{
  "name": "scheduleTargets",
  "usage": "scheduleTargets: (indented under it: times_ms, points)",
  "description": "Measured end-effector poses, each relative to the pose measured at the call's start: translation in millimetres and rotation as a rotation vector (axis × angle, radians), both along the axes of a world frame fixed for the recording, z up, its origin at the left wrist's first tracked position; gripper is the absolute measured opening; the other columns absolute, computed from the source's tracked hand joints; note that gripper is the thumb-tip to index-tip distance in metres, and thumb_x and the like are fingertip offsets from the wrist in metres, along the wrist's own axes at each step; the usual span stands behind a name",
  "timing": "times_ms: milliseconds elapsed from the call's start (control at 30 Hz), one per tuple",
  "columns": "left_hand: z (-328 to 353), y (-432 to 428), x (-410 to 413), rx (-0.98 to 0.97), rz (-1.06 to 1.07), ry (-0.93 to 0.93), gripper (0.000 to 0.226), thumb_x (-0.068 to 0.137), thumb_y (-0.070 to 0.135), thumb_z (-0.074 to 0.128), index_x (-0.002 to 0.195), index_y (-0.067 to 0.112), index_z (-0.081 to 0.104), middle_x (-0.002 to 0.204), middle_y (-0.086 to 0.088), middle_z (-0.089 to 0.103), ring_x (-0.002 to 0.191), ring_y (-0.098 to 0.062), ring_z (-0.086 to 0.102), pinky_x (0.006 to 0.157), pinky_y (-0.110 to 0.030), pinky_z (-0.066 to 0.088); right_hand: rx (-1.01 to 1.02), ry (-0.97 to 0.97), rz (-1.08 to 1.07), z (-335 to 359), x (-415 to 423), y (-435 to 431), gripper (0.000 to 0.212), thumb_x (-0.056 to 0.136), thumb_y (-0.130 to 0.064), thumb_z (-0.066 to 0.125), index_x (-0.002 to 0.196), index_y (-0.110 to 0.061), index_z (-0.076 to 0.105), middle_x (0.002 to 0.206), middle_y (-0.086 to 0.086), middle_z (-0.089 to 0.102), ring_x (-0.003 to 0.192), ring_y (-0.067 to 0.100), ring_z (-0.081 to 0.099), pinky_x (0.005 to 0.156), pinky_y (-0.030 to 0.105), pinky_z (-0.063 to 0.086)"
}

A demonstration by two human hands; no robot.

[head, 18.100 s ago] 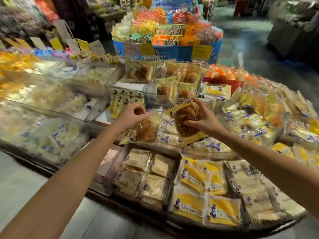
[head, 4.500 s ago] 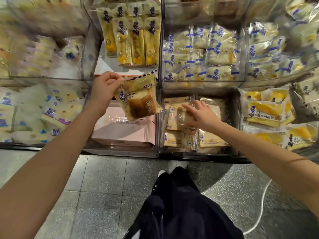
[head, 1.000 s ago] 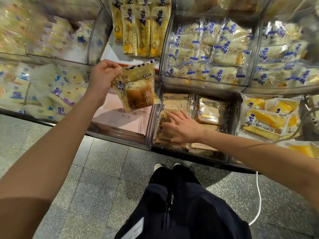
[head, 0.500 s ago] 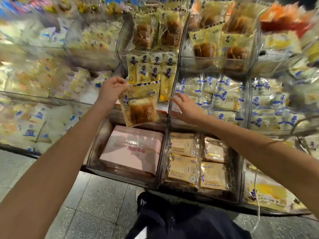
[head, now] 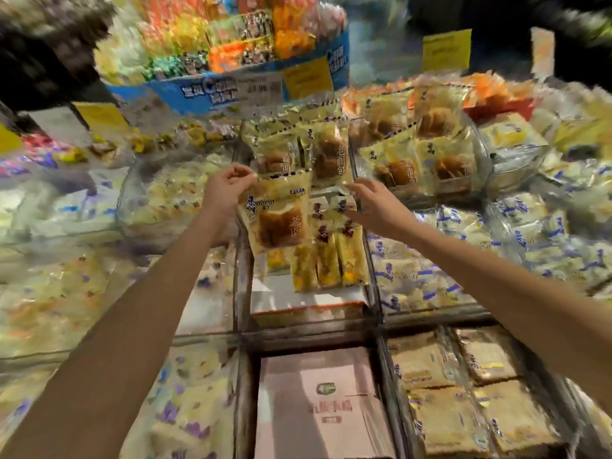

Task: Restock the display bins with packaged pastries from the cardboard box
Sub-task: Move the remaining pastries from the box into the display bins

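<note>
The packaged pastry (head: 277,217), a clear and yellow wrapper with a brown loaf inside and blue print at its upper left, hangs in the air over the middle column of display bins, covering part of a row of narrow yellow cake packets (head: 331,260) in the bin below it. The left hand (head: 225,188) pinches the packet by its top left corner, fingers curled in against the thumb at the sealed edge. The right hand (head: 372,207) is just beside the packet on its right, fingers straight and spread, holding nothing, its fingertips near the front wall of the bin behind. That bin holds upright packets of the same brown bread (head: 326,157), and more of them fill the neighbouring bin to the right (head: 427,160). White and blue wrapped buns (head: 427,263) lie in the bin under the right forearm, and flat pale packets (head: 463,392) fill the lower right bin. The pink cardboard box (head: 319,409) sits closed in the nearest middle bin, below the hands. Behind everything a round blue tub (head: 205,89) is heaped with bright sweets, with yellow price tags (head: 446,49) standing nearby. Much of the scene is blurred.
</note>
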State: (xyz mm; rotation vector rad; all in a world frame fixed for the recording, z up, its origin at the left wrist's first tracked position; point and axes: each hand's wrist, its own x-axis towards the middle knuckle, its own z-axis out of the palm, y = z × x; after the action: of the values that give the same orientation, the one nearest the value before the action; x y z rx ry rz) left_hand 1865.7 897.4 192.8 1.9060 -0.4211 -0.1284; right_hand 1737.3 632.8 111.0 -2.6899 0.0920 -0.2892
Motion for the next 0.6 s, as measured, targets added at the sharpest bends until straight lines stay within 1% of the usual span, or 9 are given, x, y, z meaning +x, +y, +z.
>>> scheduleTargets:
  times_ms: [67, 133, 200, 267, 333, 400, 467, 567, 600]
  points:
    - [9, -4, 26, -0.027, -0.046, -0.01, 0.017, 0.093, 0.008, 0.064, 0.082, 0.021, 0.063, 0.079, -0.001, 0.064, 0.059, 0.002, 0.059, 0.054, -0.013, 0.045, -0.033, -0.002, -0.019, 9, 7, -2, 0.062, 0.09, -0.038, 0.064, 0.143, -0.012, 0.044, 0.145, 0.019, 0.042, 0.132, 0.036, 0.042, 0.11, 0.049, 0.037]
    - [15, -13, 53, -0.046, -0.091, -0.007, 0.014, 0.093, 0.008, 0.063, 0.084, 0.019, 0.062, 0.078, -0.001, 0.064, 0.055, 0.005, 0.057, 0.051, -0.011, 0.042, -0.074, 0.001, -0.029, 17, 12, -6, 0.064, 0.089, -0.037, 0.065, 0.144, -0.012, 0.043, 0.146, 0.02, 0.041, 0.132, 0.036, 0.041, 0.11, 0.05, 0.037]
    - [20, -28, 78, -0.045, -0.138, -0.02, 0.011, 0.093, 0.009, 0.064, 0.086, 0.017, 0.062, 0.079, 0.0, 0.063, 0.055, 0.006, 0.057, 0.052, -0.01, 0.042, -0.109, 0.011, -0.05, 24, 18, -14, 0.065, 0.09, -0.035, 0.067, 0.146, -0.013, 0.041, 0.148, 0.019, 0.039, 0.133, 0.035, 0.04, 0.11, 0.047, 0.036]
    - [24, -46, 101, -0.059, -0.175, -0.039, 0.009, 0.093, 0.009, 0.065, 0.087, 0.016, 0.062, 0.08, 0.001, 0.064, 0.059, 0.004, 0.059, 0.055, -0.011, 0.044, -0.116, 0.024, -0.067, 30, 26, -22, 0.065, 0.091, -0.034, 0.066, 0.147, -0.014, 0.04, 0.148, 0.018, 0.039, 0.133, 0.035, 0.04, 0.11, 0.048, 0.036]
    - [29, -62, 121, -0.08, -0.193, -0.054, 0.012, 0.093, 0.009, 0.064, 0.085, 0.018, 0.063, 0.082, 0.001, 0.064, 0.065, 0.002, 0.06, 0.058, -0.012, 0.046, -0.088, 0.026, -0.091, 32, 37, -28, 0.063, 0.092, -0.032, 0.065, 0.147, -0.015, 0.04, 0.148, 0.017, 0.039, 0.131, 0.034, 0.042, 0.109, 0.047, 0.037]
    - [29, -77, 138, -0.111, -0.219, -0.053, 0.017, 0.093, 0.007, 0.063, 0.083, 0.021, 0.062, 0.082, 0.001, 0.064, 0.065, 0.002, 0.061, 0.059, -0.013, 0.047, -0.058, 0.02, -0.118, 35, 48, -33, 0.06, 0.094, -0.029, 0.063, 0.147, -0.015, 0.04, 0.147, 0.015, 0.04, 0.124, 0.032, 0.047, 0.103, 0.041, 0.039]
    - [24, -90, 150, -0.11, -0.253, -0.046, 0.019, 0.093, 0.005, 0.063, 0.083, 0.021, 0.062, 0.082, 0.001, 0.064, 0.064, 0.003, 0.061, 0.057, -0.013, 0.046, -0.041, 0.001, -0.126, 34, 60, -38, 0.057, 0.094, -0.026, 0.062, 0.145, -0.011, 0.042, 0.145, 0.016, 0.042, 0.115, 0.033, 0.052, 0.097, 0.039, 0.043]
    - [4, -104, 160, -0.058, -0.273, 0.0, 0.016, 0.093, 0.004, 0.062, 0.085, 0.018, 0.061, 0.079, 0.0, 0.061, 0.052, 0.007, 0.056, 0.049, -0.009, 0.042, -0.027, -0.008, -0.113, 23, 78, -46, 0.056, 0.093, -0.025, 0.064, 0.144, -0.01, 0.043, 0.143, 0.017, 0.045, 0.124, 0.033, 0.049, 0.104, 0.041, 0.041]
    - [-5, -106, 163, -0.027, -0.281, 0.021, 0.014, 0.093, 0.004, 0.061, 0.086, 0.016, 0.061, 0.078, 0.0, 0.06, 0.05, 0.006, 0.055, 0.047, -0.008, 0.04, -0.017, -0.003, -0.111, 17, 83, -47, 0.056, 0.094, -0.025, 0.063, 0.144, -0.011, 0.043, 0.143, 0.017, 0.044, 0.126, 0.032, 0.047, 0.105, 0.039, 0.039]
